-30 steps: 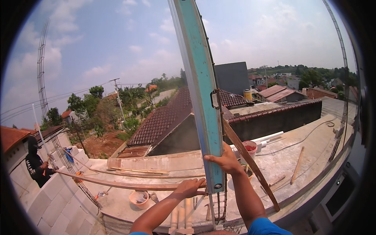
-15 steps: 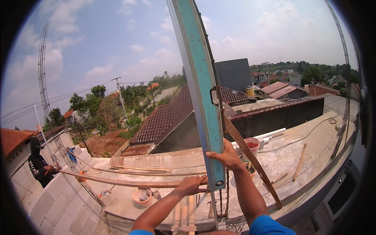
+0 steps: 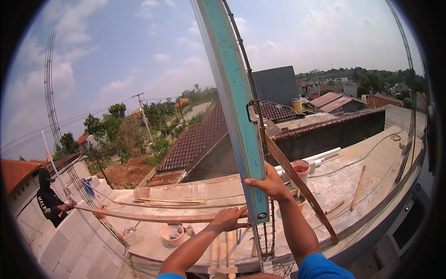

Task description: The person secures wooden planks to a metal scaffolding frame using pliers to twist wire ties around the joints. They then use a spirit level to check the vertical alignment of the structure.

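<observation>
A long turquoise spirit level (image 3: 234, 93) stands nearly upright in front of me, its top leaning left and running out of the head view. My right hand (image 3: 270, 183) is closed round its lower part, thumb across the face. Along the level's left side runs a straight pale edge. Beside the level's foot my left hand (image 3: 229, 218) is closed on the near end of a long wooden plank (image 3: 153, 217); its fingertips are partly hidden. Behind the level rises a thin rebar column (image 3: 248, 69). A slanting wooden brace (image 3: 304, 193) stands just right of my right hand.
At the left, a co-worker in black (image 3: 49, 197) has a hand at the plank's far end, behind a pale block wall (image 3: 76, 237). Buckets stand on the slab, one with grey contents (image 3: 173, 235), one reddish (image 3: 301, 171). White pipes (image 3: 320, 157) lie at the right.
The level's upper part has shifted slightly left, and a gap now shows between it and the rebar. Both my hands keep their grips. The whole view has moved a little.
</observation>
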Action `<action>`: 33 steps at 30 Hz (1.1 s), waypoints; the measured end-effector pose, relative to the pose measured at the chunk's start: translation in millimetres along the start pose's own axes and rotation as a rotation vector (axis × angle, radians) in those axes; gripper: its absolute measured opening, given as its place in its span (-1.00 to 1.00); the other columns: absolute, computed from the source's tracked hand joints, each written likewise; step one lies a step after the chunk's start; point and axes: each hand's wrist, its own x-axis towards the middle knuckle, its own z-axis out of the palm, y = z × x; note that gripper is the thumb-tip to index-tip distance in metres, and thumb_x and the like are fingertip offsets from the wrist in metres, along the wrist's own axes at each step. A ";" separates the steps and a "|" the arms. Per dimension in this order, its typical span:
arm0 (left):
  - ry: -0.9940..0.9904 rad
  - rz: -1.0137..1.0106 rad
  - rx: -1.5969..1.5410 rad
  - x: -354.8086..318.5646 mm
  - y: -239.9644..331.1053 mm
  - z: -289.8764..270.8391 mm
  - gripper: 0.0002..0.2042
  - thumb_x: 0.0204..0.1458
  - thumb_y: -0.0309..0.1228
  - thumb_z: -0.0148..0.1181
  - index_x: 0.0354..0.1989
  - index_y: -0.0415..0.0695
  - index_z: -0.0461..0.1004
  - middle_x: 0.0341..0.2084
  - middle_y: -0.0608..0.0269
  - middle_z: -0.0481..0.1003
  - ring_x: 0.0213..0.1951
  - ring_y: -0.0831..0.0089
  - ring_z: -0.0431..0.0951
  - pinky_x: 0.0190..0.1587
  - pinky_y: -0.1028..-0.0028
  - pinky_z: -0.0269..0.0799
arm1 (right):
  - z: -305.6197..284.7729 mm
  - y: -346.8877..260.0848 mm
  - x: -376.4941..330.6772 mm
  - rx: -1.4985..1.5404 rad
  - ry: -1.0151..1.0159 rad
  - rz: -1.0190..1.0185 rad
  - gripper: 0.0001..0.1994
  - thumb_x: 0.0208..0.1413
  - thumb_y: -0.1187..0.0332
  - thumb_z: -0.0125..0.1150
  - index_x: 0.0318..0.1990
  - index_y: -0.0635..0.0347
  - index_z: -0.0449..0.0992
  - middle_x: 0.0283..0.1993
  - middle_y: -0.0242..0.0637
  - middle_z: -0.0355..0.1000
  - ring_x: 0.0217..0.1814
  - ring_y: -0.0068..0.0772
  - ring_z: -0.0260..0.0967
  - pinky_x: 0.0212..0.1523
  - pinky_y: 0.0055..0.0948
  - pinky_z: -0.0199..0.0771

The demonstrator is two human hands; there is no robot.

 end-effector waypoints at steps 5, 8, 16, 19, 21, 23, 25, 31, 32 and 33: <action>-0.021 -0.013 -0.001 0.4 3.4 -2.8 -0.10 0.14 0.36 0.22 0.54 0.11 0.17 -0.10 -0.08 0.58 -0.05 -0.09 0.65 -0.01 0.00 0.56 | 4.5 -9.9 -2.0 0.044 0.011 -0.016 -0.39 0.09 0.26 0.64 0.22 0.28 0.46 0.02 -0.32 0.56 0.05 -0.49 0.51 0.12 -0.38 0.58; -0.017 -0.019 0.002 -1.3 1.3 -0.9 -0.10 0.14 0.38 0.20 0.55 0.12 0.17 -0.10 -0.08 0.58 -0.04 -0.10 0.64 -0.01 0.01 0.56 | 7.4 -12.6 -2.5 0.061 0.008 -0.017 -0.39 0.10 0.25 0.63 0.22 0.28 0.46 0.02 -0.31 0.56 0.05 -0.49 0.52 0.11 -0.38 0.58; -0.015 -0.016 -0.004 -0.5 3.3 -3.6 -0.12 0.17 0.37 0.17 0.55 0.13 0.15 -0.11 -0.08 0.57 -0.05 -0.10 0.64 0.01 0.00 0.56 | 8.2 -17.4 -2.9 0.030 0.023 -0.016 -0.37 0.08 0.23 0.65 0.21 0.29 0.46 0.01 -0.30 0.56 0.03 -0.48 0.53 0.08 -0.37 0.60; -0.052 -0.028 -0.007 -0.8 8.5 -10.7 -0.13 0.17 0.35 0.19 0.55 0.12 0.16 -0.12 -0.07 0.58 -0.04 -0.09 0.64 0.01 0.00 0.56 | 6.3 -11.9 -2.5 0.031 0.025 -0.007 -0.37 0.07 0.22 0.65 0.22 0.29 0.46 0.00 -0.30 0.56 0.03 -0.48 0.53 0.07 -0.37 0.61; -0.026 -0.015 -0.003 -0.6 6.0 -6.2 -0.13 0.17 0.34 0.20 0.54 0.12 0.17 -0.12 -0.07 0.58 -0.04 -0.08 0.64 0.01 0.01 0.56 | 6.2 -11.0 -2.6 0.027 0.028 -0.009 -0.36 0.07 0.22 0.65 0.22 0.29 0.46 0.00 -0.29 0.56 0.02 -0.48 0.54 0.07 -0.37 0.62; -0.019 -0.016 0.001 -1.5 4.7 -4.1 -0.13 0.17 0.34 0.21 0.54 0.11 0.18 -0.13 -0.06 0.58 -0.04 -0.08 0.64 0.01 0.01 0.55 | 7.3 -12.0 -3.1 0.029 0.024 -0.013 -0.36 0.07 0.22 0.65 0.22 0.30 0.46 0.00 -0.29 0.56 0.02 -0.47 0.54 0.06 -0.38 0.62; -0.030 -0.028 0.000 -1.2 5.7 -5.5 -0.13 0.16 0.35 0.21 0.53 0.11 0.19 -0.13 -0.06 0.58 -0.04 -0.08 0.64 0.02 0.01 0.55 | 7.5 -13.5 -2.8 0.024 0.023 -0.017 -0.35 0.07 0.22 0.65 0.22 0.30 0.46 0.00 -0.28 0.56 0.02 -0.47 0.54 0.06 -0.38 0.63; -0.010 -0.031 -0.010 -1.0 4.5 -4.7 -0.10 0.12 0.38 0.23 0.53 0.11 0.20 -0.15 -0.07 0.58 -0.06 -0.08 0.64 0.00 0.03 0.55 | 6.0 -16.6 -3.4 0.011 -0.012 -0.004 -0.31 0.12 0.20 0.61 0.33 0.29 0.43 0.10 -0.23 0.59 0.11 -0.43 0.54 0.15 -0.34 0.61; -0.008 -0.025 -0.011 -1.1 4.5 -4.2 -0.10 0.12 0.38 0.23 0.53 0.11 0.20 -0.15 -0.07 0.58 -0.06 -0.08 0.64 0.00 0.03 0.55 | 5.6 -14.7 -3.0 0.023 -0.012 -0.001 -0.32 0.13 0.20 0.61 0.32 0.29 0.44 0.09 -0.24 0.59 0.10 -0.44 0.54 0.14 -0.35 0.61; -0.004 -0.019 -0.012 -1.1 3.7 -3.5 -0.11 0.13 0.37 0.23 0.53 0.11 0.20 -0.16 -0.07 0.58 -0.06 -0.08 0.64 0.00 0.03 0.55 | 5.6 -13.6 -2.7 0.035 -0.013 0.002 -0.32 0.13 0.19 0.60 0.32 0.29 0.44 0.09 -0.24 0.59 0.10 -0.44 0.54 0.14 -0.35 0.61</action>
